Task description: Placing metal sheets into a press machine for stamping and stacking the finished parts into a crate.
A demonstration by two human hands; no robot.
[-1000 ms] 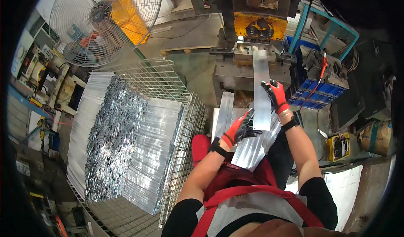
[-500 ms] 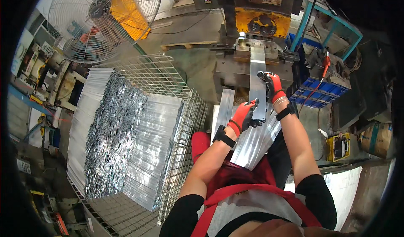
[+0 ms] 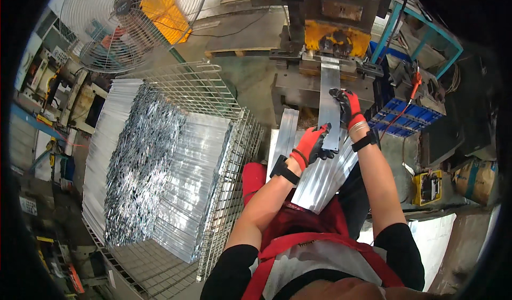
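Observation:
A long flat silver metal strip (image 3: 330, 94) reaches from my hands to the die bed (image 3: 304, 70) of a dark press. Its far end lies under the press's yellow block (image 3: 336, 40). My left hand (image 3: 318, 142), in a red and black glove, is closed on the strip's near end at the left edge. Farther up, my right hand (image 3: 348, 107), gloved alike, pinches the right edge. More metal strips (image 3: 325, 185) lie below my hands, over my lap. Another narrow stack of strips (image 3: 286, 134) rests just left of the held one.
A wire cage (image 3: 234, 140) at the left holds a large pile of metal strips (image 3: 184, 172). A big fan (image 3: 125, 4) stands behind it. Right of the press are a blue crate (image 3: 408, 121), a teal frame (image 3: 426, 22) and a yellow box (image 3: 428, 188).
The press's yellow block has come down closer to the die bed over the strip's far end. Both hands keep their hold on the strip. The view has shifted slightly.

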